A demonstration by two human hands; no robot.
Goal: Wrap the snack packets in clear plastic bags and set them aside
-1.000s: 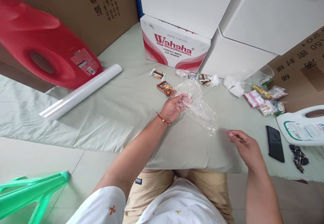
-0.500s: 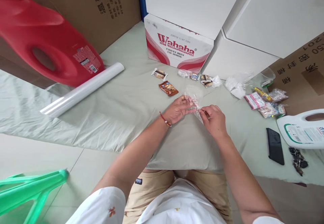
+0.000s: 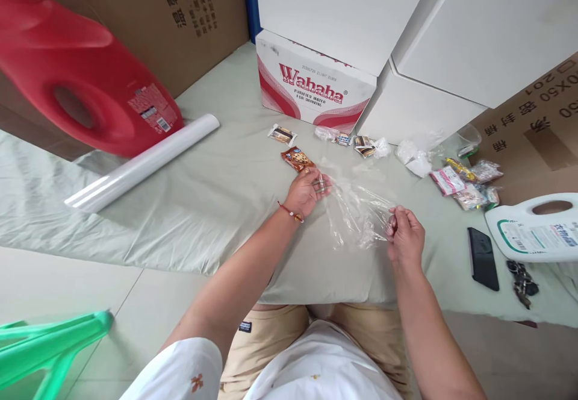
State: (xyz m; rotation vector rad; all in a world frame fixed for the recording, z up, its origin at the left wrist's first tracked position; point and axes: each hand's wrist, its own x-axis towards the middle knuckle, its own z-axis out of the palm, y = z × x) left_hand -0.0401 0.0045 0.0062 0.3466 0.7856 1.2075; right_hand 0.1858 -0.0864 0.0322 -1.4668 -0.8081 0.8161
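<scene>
A clear, crinkled plastic bag (image 3: 354, 210) is spread out between my hands above the cloth. My right hand (image 3: 407, 237) pinches its right edge between thumb and fingers. On the other side, my left hand (image 3: 304, 194), with a red beaded bracelet at the wrist, has curled fingers on the bag's left edge. Just beyond the left fingertips lies a brown cookie packet (image 3: 297, 158), partly covered by that hand. A small wrapped snack (image 3: 282, 134) sits farther back.
Behind stand a Wahaha box (image 3: 316, 81) and white boxes. Small snacks (image 3: 363, 146) and crumpled clear plastic (image 3: 414, 156) line the back. At right are a packet pile (image 3: 469, 186), phone (image 3: 483, 258), keys (image 3: 522, 282) and white jug (image 3: 537, 231); at left, a plastic roll (image 3: 142, 164) and red jug (image 3: 121, 93).
The bunched bag has been opened out wide. My right hand has moved right and toward me with its edge, and my left hand has shifted slightly left, over the cookie packet's near edge.
</scene>
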